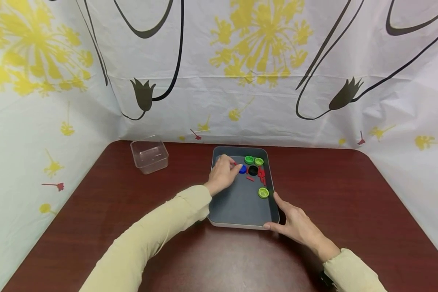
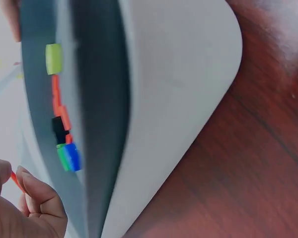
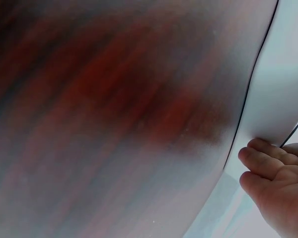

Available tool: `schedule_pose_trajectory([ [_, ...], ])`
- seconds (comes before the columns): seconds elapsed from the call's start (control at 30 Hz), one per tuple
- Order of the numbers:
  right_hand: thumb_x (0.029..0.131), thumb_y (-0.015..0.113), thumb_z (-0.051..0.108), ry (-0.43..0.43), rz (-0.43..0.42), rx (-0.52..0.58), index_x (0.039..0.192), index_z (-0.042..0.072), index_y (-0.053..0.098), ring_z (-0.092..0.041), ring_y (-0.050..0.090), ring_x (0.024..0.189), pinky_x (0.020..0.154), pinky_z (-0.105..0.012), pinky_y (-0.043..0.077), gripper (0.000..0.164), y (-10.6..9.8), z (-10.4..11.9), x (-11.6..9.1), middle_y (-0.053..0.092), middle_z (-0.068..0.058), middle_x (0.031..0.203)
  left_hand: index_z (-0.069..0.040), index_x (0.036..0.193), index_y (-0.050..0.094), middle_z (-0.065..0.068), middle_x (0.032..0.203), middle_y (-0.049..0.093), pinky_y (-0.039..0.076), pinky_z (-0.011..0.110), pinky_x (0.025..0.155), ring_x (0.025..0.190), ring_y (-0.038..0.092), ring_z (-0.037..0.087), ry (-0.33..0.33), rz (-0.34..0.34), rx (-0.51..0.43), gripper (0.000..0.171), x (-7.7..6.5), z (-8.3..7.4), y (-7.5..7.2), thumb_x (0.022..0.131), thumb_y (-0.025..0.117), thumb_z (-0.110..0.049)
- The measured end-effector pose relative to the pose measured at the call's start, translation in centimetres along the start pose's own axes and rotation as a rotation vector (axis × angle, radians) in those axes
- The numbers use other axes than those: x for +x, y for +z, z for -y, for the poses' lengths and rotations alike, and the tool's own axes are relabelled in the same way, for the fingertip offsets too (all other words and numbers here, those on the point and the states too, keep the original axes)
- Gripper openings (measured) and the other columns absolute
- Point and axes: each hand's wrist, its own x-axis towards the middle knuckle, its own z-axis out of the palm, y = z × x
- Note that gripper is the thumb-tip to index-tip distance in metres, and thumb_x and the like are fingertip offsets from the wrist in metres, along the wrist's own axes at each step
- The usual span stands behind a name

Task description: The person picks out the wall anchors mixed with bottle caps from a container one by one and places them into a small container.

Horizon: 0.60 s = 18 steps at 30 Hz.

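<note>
My left hand (image 1: 223,173) reaches over the grey tray (image 1: 237,211). Between its thumb and forefinger it pinches a small red stick (image 2: 17,181). Right by the thumb tip lies a blue cap (image 1: 243,169). Close to that are a black cap (image 1: 253,170), a green cap (image 1: 249,159) and a lime cap (image 1: 259,162). Several red sticks (image 1: 261,175) lie along the tray's right side, with another lime cap (image 1: 263,192) below them. My right hand (image 1: 297,223) rests at the tray's near right corner, thumb and forefinger spread along its two sides.
A clear plastic container (image 1: 151,158) stands at the back left of the dark red-brown table (image 1: 149,186). Behind the table hangs a white patterned cloth (image 1: 204,101), which also lines both sides.
</note>
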Motion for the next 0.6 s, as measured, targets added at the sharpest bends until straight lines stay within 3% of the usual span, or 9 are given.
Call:
schedule_pose_trajectory([
  [0.17, 0.075, 0.075, 0.047, 0.014, 0.004, 0.007, 0.142, -0.008, 0.032, -0.041, 0.05, 0.121, 0.09, -0.049, 0.047, 0.097, 0.0, 0.0, 0.0, 0.046, -0.028, 0.137, -0.007, 0.112, 0.054, 0.009, 0.106, 0.06, 0.048, 0.034, 0.077, 0.095, 0.059, 0.022, 0.032, -0.011, -0.089, 0.033, -0.2, 0.9, -2.0, 0.094, 0.057, -0.035],
  [0.27, 0.074, 0.075, 0.047, 0.018, 0.004, 0.009, 0.142, -0.007, 0.032, -0.041, 0.05, 0.121, 0.09, -0.049, 0.047, 0.097, 0.0, 0.0, 0.0, 0.045, -0.028, 0.137, -0.006, 0.111, 0.057, 0.011, 0.105, 0.062, 0.049, 0.036, 0.079, 0.097, 0.06, 0.023, 0.027, -0.051, -0.117, 0.034, 0.0, 1.9, -3.8, 0.093, 0.059, -0.034],
  [0.6, 0.074, 0.076, 0.045, -0.002, -0.008, 0.004, 0.141, -0.008, 0.033, -0.04, 0.051, 0.12, 0.089, -0.048, 0.048, 0.096, 0.0, 0.0, 0.0, 0.046, -0.028, 0.136, 0.002, 0.111, 0.06, 0.022, 0.105, 0.065, 0.046, 0.043, 0.086, 0.098, 0.062, 0.032, -0.03, -0.268, -0.081, 0.037, 0.9, 8.9, -11.5, 0.092, 0.058, -0.029],
])
